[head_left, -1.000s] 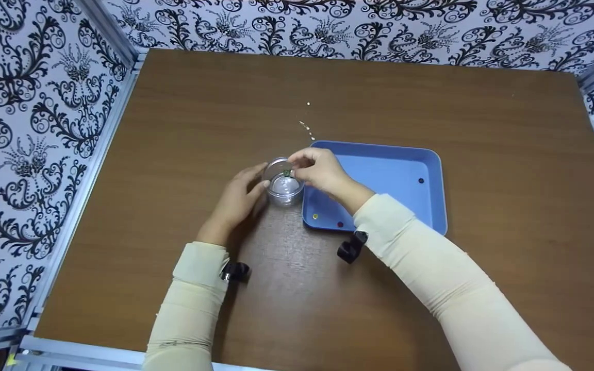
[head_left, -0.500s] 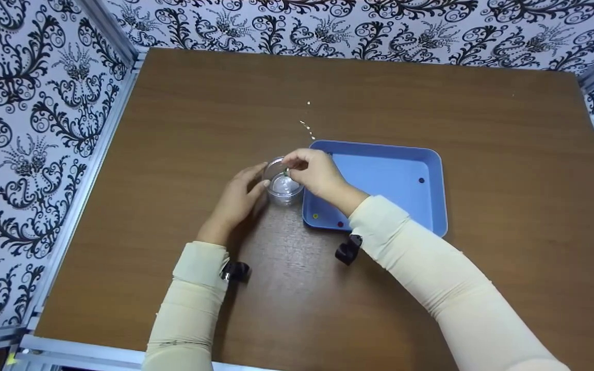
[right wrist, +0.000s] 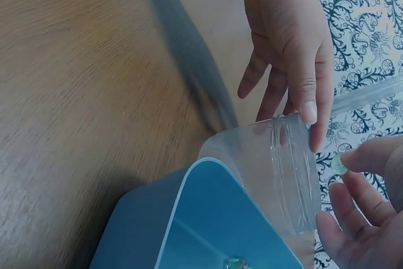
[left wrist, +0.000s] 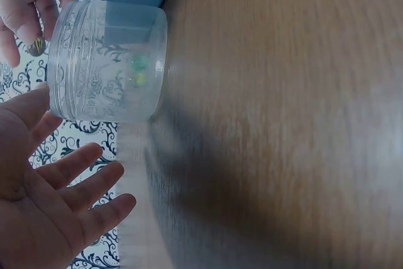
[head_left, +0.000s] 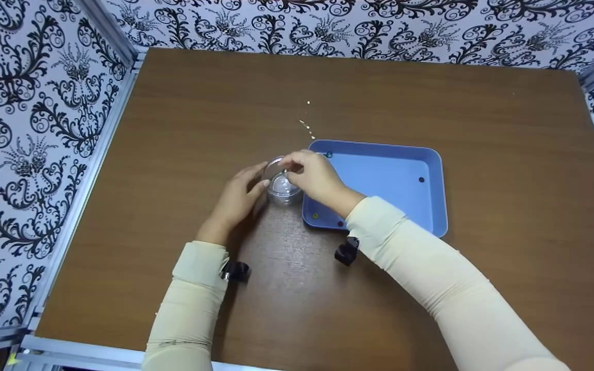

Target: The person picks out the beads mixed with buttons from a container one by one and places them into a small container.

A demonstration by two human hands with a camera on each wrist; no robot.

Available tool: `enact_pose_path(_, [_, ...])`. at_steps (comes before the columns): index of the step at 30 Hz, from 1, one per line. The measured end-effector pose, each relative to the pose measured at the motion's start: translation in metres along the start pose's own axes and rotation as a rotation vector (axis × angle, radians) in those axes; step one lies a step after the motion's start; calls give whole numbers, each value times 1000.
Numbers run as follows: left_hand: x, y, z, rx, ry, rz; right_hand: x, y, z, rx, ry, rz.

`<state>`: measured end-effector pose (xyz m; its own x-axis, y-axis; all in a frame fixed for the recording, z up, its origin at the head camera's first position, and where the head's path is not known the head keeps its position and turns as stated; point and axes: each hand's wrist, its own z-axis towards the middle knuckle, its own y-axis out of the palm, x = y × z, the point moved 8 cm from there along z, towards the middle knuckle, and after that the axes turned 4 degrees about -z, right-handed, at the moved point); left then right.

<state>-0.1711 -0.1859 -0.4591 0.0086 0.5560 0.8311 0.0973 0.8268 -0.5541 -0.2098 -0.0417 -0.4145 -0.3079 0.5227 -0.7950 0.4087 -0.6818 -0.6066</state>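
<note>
A clear plastic jar (head_left: 283,189) without a lid stands just left of the blue tray (head_left: 379,147). My left hand (head_left: 236,200) touches its rim with thumb and index finger; in the left wrist view the other fingers are straight and spread. Over the jar's mouth, my right hand (head_left: 313,174) pinches a greenish glass marble (right wrist: 339,165) between thumb and fingertips. That marble (left wrist: 36,46) shows a yellow streak in the left wrist view. At the jar's bottom lie a green marble (left wrist: 139,63) and a yellow marble (left wrist: 140,79), seen through the wall.
Inside the tray are a teal marble (head_left: 329,154), a dark marble (head_left: 421,180), a yellow marble (head_left: 315,216) and a dark red marble (head_left: 340,223). Light specks (head_left: 307,127) mark the brown table (head_left: 214,103) behind the tray. Patterned panels (head_left: 323,28) border the table.
My right hand has shifted slightly left over the jar's mouth with the marble. A teal marble in the tray's back left corner has come into view. My left hand has stayed at the jar.
</note>
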Motion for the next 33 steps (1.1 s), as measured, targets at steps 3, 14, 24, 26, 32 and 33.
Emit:
enact_pose_path(3, [0, 0, 0, -1, -5, 6, -1, 1, 0, -11, -11, -53])
enact_pose_path(14, [-1, 0, 0, -5, -8, 2, 4, -7, -1, 29, -7, -169])
enact_pose_path(24, [-2, 1, -1, -1, 0, 14, 8, -5, -2, 17, -4, -228])
enact_pose_path(26, [-2, 1, -1, -2, 1, 16, 10, -5, -3, 8, -2, -236])
enact_pose_path(32, [-2, 1, -1, -3, -1, 8, 12, -7, -4, -1, -5, -243])
enact_pose_path(33, [-2, 1, -1, -2, -1, 6, 12, -8, -5, -2, -8, -247])
